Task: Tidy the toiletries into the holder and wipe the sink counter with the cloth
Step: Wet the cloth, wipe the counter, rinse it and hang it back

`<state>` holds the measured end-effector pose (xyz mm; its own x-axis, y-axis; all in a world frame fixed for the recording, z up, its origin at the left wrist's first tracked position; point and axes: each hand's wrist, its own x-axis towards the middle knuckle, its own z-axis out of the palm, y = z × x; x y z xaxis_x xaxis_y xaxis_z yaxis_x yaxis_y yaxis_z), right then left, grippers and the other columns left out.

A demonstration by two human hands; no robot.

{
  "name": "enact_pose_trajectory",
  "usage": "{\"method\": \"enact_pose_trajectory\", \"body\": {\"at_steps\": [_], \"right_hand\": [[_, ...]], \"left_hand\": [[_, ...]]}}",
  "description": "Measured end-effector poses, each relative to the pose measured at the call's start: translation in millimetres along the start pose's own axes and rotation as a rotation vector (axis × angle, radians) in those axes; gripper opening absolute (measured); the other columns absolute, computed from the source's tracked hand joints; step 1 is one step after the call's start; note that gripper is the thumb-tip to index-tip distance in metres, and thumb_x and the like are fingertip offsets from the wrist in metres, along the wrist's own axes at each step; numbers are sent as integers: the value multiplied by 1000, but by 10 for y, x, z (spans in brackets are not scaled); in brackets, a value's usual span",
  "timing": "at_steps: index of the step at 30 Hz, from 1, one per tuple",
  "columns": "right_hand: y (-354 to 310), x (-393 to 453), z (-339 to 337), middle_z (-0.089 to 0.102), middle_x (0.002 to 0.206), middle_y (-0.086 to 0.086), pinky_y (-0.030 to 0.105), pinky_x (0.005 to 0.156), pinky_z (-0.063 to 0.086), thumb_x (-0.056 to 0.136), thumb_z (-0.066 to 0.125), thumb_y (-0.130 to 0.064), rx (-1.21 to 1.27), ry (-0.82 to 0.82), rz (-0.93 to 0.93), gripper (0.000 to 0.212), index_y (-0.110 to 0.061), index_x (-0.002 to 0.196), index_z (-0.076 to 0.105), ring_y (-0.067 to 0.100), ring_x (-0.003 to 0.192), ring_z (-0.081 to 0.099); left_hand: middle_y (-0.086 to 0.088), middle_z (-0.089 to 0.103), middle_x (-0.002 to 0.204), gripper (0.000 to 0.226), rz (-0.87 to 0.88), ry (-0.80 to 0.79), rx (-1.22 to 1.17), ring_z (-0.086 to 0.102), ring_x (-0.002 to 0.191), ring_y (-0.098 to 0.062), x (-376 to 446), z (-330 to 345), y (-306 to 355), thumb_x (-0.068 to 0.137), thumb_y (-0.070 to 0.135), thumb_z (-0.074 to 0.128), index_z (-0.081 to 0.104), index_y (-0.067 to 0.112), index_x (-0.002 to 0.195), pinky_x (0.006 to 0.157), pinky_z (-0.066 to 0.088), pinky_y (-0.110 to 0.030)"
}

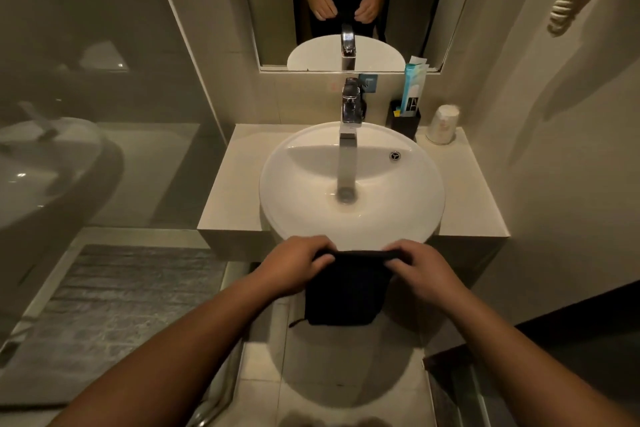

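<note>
We hold the dark cloth (344, 291) stretched between both hands just in front of the white sink (351, 180), below its near rim. Our left hand (294, 265) pinches the cloth's top left corner, and our right hand (420, 270) pinches the top right corner, so the cloth hangs down flat over the floor. Behind the sink to the right, the black holder (406, 121) stands on the beige surface (464, 191) with a toothpaste tube (414, 87) upright in it. Right of the holder sits an upturned wrapped cup (442, 125).
</note>
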<state>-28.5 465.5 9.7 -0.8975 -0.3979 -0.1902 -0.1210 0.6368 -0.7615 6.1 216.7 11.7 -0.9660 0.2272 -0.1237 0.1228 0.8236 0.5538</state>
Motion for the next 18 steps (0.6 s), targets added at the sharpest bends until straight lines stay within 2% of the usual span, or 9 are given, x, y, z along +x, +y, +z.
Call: {"method": "enact_pose_trajectory", "body": {"at_steps": [6,10,13,18], "right_hand": [[231,689,231,67,101,1,37,80,54,92,54,-25,-235,72,177,18,-23,108,63,18,89,60],[311,845,271,66,102,2,34,71,51,92,55,-32,-326,117,261,19,-26,110,56,19,84,58],[343,881,300,65,104,4,36,75,52,91,56,-35,-386,111,280,27,-26,116,51,21,88,60],[291,883,315,62,112,7,37,87,52,90,59,-32,-651,89,226,33,-19,121,56,24,98,59]], "left_hand": [[0,68,104,20,-64,-25,310,59,92,-23,765,227,-296,97,34,45,60,25,107,79,43,-36],[0,68,99,19,-99,-30,333,59,88,-22,953,313,-376,95,37,47,60,26,103,83,43,-40],[-1,67,99,18,-113,-36,363,58,87,-22,1004,377,-436,93,40,50,58,26,101,81,41,-38],[-5,60,122,36,-108,-177,414,57,103,-25,973,450,-506,94,41,49,52,25,126,89,44,-42]]}}
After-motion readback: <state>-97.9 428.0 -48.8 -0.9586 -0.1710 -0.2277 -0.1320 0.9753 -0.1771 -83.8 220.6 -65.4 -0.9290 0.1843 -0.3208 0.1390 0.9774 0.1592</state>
